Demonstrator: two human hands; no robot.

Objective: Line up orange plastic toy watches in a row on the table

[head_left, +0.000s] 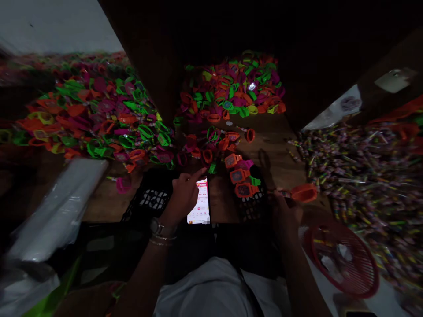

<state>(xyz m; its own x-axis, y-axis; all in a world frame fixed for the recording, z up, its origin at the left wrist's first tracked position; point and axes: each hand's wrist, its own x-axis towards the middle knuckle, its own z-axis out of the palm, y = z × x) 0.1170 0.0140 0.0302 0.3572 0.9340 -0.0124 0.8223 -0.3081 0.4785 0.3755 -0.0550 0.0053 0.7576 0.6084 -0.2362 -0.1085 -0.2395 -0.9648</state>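
Observation:
My left hand (183,196), with a wristwatch and bracelets at the wrist, is over a lit phone (197,211). Its index finger stretches across the top of the screen and it holds nothing. In the dim light, my right hand (287,216) grips an orange toy watch (304,193) by the thin wrapped piece attached to it; the watch loop sticks out to the right. Just left of that hand, several orange, pink and green toy watches (243,190) lie in a cluster on a black perforated basket (253,212). Another black basket (148,200) is partly behind my left hand.
Piles of bright toy watches cover the table's left side (109,114) and back (231,86). Wrapped candy-like sticks (360,176) heap up on the right. A red mesh basket (376,279) stands at lower right, and clear plastic bags (62,202) lie at left.

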